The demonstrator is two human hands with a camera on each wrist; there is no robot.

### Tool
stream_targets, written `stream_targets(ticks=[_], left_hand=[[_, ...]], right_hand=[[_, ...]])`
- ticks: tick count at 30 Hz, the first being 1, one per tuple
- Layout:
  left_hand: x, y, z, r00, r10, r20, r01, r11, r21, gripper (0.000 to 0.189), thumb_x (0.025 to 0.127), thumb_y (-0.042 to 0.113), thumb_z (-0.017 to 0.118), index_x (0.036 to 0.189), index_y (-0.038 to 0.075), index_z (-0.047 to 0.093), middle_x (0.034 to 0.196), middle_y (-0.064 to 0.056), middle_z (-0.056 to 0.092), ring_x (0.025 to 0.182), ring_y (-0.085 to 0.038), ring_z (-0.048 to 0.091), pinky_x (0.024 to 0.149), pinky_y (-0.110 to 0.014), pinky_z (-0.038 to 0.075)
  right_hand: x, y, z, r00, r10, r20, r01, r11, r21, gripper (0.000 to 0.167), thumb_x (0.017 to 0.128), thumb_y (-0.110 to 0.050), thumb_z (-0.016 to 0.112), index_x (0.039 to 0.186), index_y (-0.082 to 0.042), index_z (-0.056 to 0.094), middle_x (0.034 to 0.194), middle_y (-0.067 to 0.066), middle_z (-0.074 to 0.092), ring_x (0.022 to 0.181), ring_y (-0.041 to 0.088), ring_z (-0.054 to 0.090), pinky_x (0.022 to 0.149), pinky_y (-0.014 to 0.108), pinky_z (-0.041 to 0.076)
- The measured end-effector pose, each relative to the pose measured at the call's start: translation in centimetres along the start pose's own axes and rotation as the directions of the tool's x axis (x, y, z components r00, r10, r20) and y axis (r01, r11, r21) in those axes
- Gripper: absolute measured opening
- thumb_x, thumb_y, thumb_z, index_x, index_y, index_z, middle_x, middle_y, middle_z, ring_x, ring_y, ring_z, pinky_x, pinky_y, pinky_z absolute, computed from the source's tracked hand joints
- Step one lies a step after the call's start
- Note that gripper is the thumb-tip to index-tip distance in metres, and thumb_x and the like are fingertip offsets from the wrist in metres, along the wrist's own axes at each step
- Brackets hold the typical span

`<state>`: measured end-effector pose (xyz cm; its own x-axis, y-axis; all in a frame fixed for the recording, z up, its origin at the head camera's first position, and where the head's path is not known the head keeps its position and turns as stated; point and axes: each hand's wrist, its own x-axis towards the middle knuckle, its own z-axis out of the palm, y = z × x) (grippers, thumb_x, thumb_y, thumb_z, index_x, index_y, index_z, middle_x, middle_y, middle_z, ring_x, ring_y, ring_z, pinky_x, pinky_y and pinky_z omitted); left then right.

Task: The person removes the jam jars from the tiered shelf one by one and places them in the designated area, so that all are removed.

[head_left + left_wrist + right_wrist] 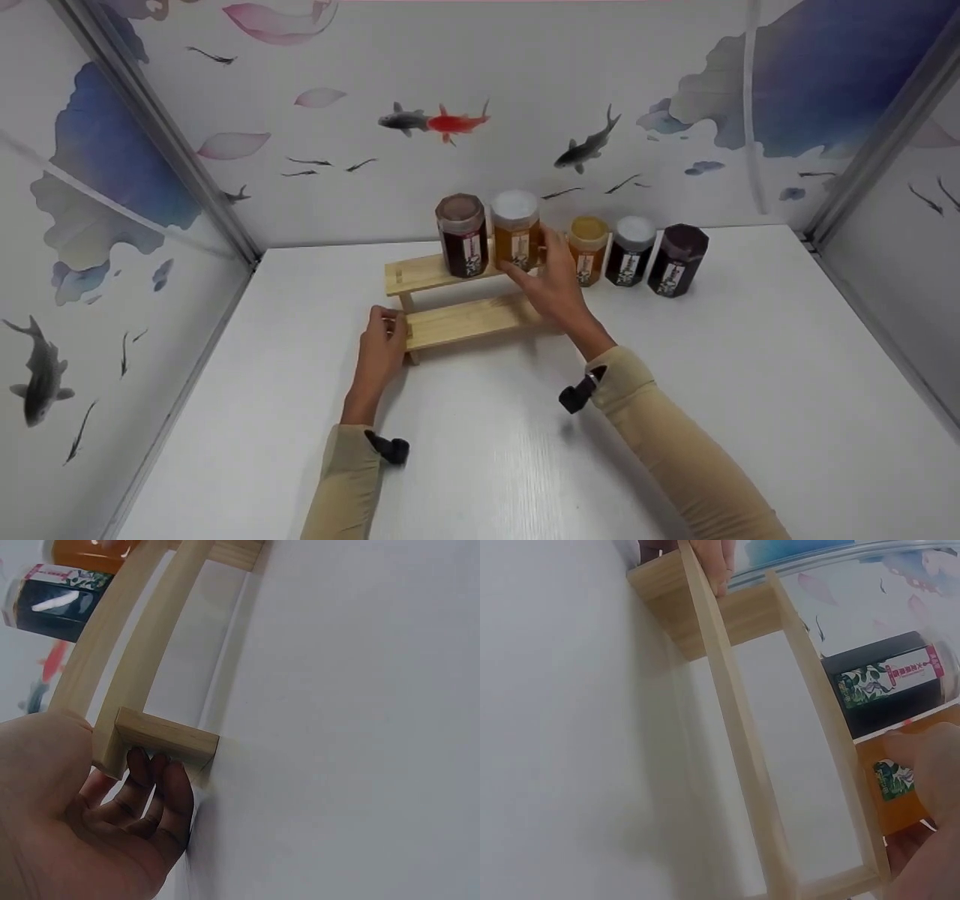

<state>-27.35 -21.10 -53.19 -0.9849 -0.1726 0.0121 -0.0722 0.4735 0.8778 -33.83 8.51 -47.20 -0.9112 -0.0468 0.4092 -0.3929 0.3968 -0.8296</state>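
My left hand (381, 351) grips the left end of the lower board of a two-step wooden rack (472, 321). In the left wrist view its fingers curl under the board's end (111, 746). My right hand (556, 289) holds an amber jar with a white lid (516, 238) on the upper step, thumb across its front and fingers round its right side. The jar stands upright. Just left of it on the same step is a dark jar with a brownish lid (463, 244). The right wrist view shows the thumb against the amber jar (889, 802).
Right of the rack, a row stands on the white table (480, 450): an amber jar with a yellow lid (589, 247), a dark jar with a white lid (631, 247) and a dark jar with a dark lid (679, 259). A painted wall panel (337, 202) rises behind them.
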Motion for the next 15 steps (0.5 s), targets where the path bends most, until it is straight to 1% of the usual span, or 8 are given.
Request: stream_targets(ticks=[4,6,11,15], left_hand=[[0.0,-0.1,0.0,1.0,0.005,-0.003,-0.005,1.0,0.004,0.03,0.116,0.033,0.048,0.134,0.009,0.053,0.116,-0.014,0.068,0.094,-0.021,0.064,0.071,-0.03,0.055],[-0.1,-0.1,0.1,1.0,0.012,-0.008,-0.012,1.0,0.011,0.03,0.116,0.033,0.048,0.133,0.009,0.054,0.115,-0.014,0.068,0.094,-0.021,0.064,0.071,-0.03,0.055],[-0.2,-0.1,0.2,0.999,0.041,-0.026,-0.04,0.999,0.03,0.029,0.116,0.03,0.048,0.131,0.006,0.055,0.113,-0.015,0.069,0.092,-0.022,0.064,0.069,-0.029,0.054],[0.0,0.0,0.2,0.999,0.045,-0.028,-0.045,0.998,0.033,0.029,0.116,0.029,0.048,0.131,0.006,0.054,0.113,-0.015,0.069,0.093,-0.021,0.065,0.07,-0.028,0.053]], right_hand=[[-0.5,0.1,-0.6,1.0,-0.004,-0.018,0.004,1.0,-0.008,0.084,0.093,-0.032,0.089,0.159,-0.009,0.044,0.149,0.012,0.056,0.138,0.028,0.056,0.119,0.051,0.046],[-0.8,0.2,-1.0,0.999,-0.007,-0.032,0.007,1.0,-0.013,0.083,0.092,-0.034,0.09,0.158,-0.01,0.046,0.149,0.011,0.057,0.138,0.028,0.056,0.119,0.051,0.046],[-1.6,0.4,-1.9,0.999,-0.013,-0.049,0.015,0.999,0.037,0.081,0.091,-0.032,0.091,0.156,-0.01,0.047,0.149,0.01,0.056,0.139,0.027,0.058,0.119,0.047,0.049],[-2.2,0.8,-2.7,0.998,-0.014,-0.06,0.021,0.994,0.111,0.081,0.09,-0.025,0.092,0.156,-0.011,0.047,0.148,0.009,0.056,0.137,0.026,0.06,0.117,0.045,0.051]])
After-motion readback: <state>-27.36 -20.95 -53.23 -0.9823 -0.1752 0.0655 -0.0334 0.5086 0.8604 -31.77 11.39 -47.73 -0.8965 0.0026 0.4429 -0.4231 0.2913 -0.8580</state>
